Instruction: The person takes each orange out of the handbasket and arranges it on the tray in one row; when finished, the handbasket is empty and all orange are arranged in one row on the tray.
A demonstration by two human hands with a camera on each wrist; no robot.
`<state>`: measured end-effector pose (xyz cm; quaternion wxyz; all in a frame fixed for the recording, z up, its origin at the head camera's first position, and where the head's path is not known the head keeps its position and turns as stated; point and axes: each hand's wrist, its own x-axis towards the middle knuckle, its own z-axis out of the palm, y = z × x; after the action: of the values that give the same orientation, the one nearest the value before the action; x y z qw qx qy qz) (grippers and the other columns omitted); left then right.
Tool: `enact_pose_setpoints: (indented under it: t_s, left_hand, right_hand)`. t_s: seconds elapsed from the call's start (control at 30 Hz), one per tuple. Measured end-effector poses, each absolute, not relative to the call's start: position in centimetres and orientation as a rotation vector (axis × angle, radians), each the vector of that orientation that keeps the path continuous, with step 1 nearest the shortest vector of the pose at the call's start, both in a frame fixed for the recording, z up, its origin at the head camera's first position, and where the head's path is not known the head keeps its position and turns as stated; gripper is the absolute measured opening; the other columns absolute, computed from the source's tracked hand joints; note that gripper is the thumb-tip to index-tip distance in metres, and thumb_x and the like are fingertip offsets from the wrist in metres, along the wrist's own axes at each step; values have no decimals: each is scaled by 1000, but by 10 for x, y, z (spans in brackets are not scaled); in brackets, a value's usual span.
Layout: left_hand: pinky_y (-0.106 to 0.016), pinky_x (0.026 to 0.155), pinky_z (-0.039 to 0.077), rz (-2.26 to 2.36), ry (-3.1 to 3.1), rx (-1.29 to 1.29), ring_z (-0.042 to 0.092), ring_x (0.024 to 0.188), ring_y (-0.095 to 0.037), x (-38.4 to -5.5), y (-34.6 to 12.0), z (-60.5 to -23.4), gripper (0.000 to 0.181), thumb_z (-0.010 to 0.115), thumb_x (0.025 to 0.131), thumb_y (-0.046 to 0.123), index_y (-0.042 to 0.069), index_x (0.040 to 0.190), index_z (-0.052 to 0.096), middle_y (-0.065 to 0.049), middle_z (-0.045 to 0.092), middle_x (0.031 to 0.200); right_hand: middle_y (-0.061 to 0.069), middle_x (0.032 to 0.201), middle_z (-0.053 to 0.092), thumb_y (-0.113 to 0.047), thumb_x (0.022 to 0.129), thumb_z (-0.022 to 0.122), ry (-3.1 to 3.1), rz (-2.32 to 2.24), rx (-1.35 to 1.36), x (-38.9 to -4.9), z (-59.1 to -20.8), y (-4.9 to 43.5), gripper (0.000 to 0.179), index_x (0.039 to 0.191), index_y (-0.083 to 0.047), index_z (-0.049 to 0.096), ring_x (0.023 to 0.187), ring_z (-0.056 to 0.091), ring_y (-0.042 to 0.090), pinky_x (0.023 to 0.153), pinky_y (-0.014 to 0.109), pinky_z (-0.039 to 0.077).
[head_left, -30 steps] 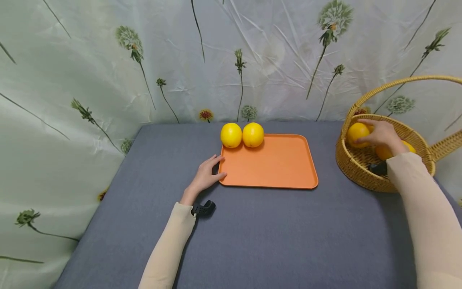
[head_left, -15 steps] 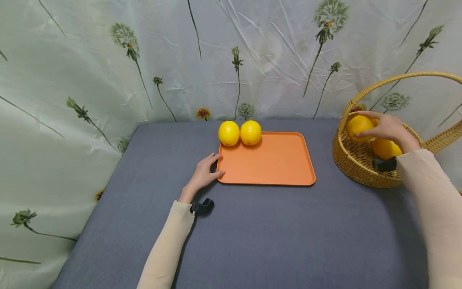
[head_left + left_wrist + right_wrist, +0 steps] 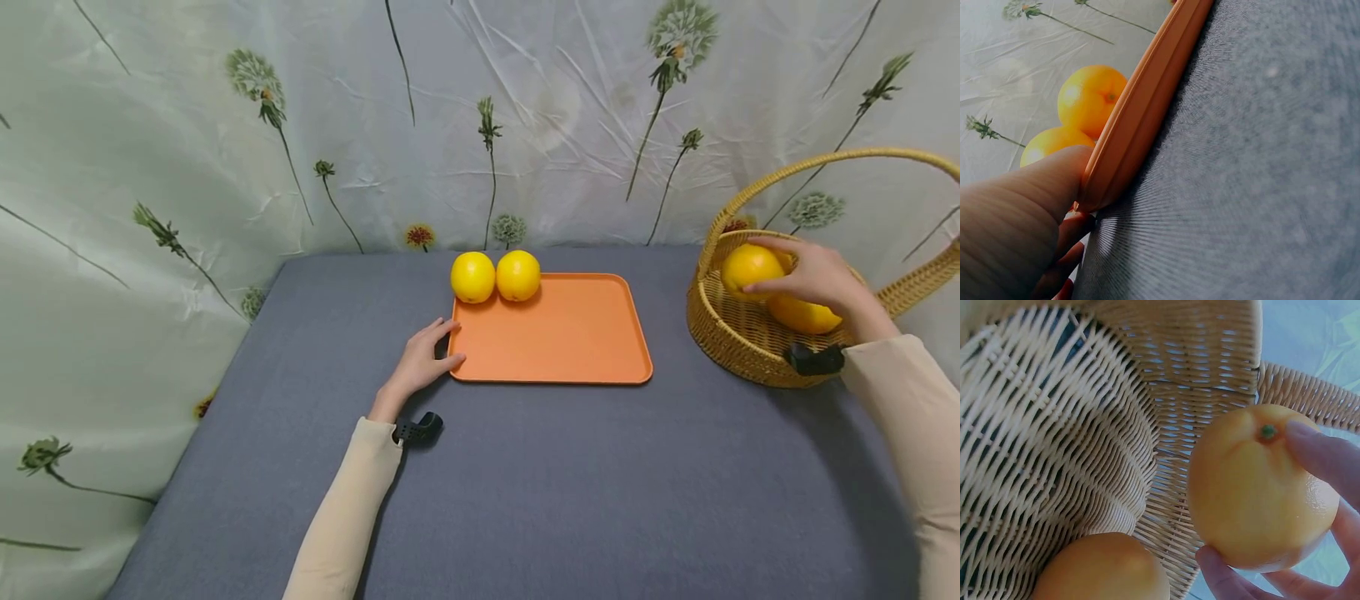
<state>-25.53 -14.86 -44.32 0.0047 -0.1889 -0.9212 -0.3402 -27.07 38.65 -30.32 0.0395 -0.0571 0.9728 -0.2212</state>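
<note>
In the head view my right hand (image 3: 813,273) grips an orange (image 3: 750,268) inside the wicker basket (image 3: 712,342). The right wrist view shows my thumb (image 3: 1322,453) beside its green stem end and fingers round the other side. Another orange (image 3: 1104,569) lies on the basket's bottom, partly behind my hand in the head view. My left hand (image 3: 418,362) holds the left edge of an orange tray (image 3: 570,333), its thumb (image 3: 1054,175) against the rim near the corner. Two yellow-orange oranges, a left one (image 3: 473,277) and a right one (image 3: 518,276), sit side by side at the tray's back left corner.
The basket's tall arched handle (image 3: 832,158) rises over my right hand. Grey cloth (image 3: 525,492) covers the table, and a flower-printed curtain (image 3: 420,167) hangs close along its back and left sides.
My right hand shifts slightly with the orange, and the forearm swings right, so more of the lower fruit shows. The left hand stays at the tray. The whole head view drifts slightly.
</note>
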Motion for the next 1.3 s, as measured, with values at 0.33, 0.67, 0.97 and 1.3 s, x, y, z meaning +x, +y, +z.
enact_pose_setpoints:
  t_s: [0.33, 0.67, 0.97, 1.3]
  left_hand:
    - [-57, 113, 25, -1070, -2883, -589, 31, 141, -34, -255, -149, -444, 60, 66, 86, 28, 7, 138, 46, -14, 45, 145]
    - [-56, 113, 25, -1077, -2887, -580, 31, 141, -34, -255, -149, -444, 60, 67, 86, 27, 7, 139, 46, -14, 45, 145]
    - [-57, 113, 24, -1070, -2894, -572, 31, 141, -34, -255, -148, -442, 60, 66, 86, 28, 7, 139, 46, -14, 45, 145]
    - [-57, 114, 23, -1080, -2897, -566, 31, 142, -33, -254, -149, -442, 60, 66, 86, 28, 7, 139, 46, -14, 45, 145]
  right_hand:
    - [33, 146, 30, -36, 80, 72, 3049, -718, -146, -252, -304, 385, 80, 146, -15, 32, 115, 37, 51, 84, 56, 31]
    - [25, 126, 51, -34, 76, 76, 3153, -743, -175, -240, -308, 383, 76, 143, -21, 41, 70, 44, 3, 61, 26, 30]
    - [5, 149, 37, -27, 79, 75, 3120, -1024, -174, -227, -312, 373, 76, 144, -28, 38, 90, 32, -20, 69, -3, 31]
    - [5, 146, 37, -26, 78, 76, 3117, -1153, -107, -220, -317, 353, 74, 142, -34, 39, 105, 52, 2, 69, -8, 33]
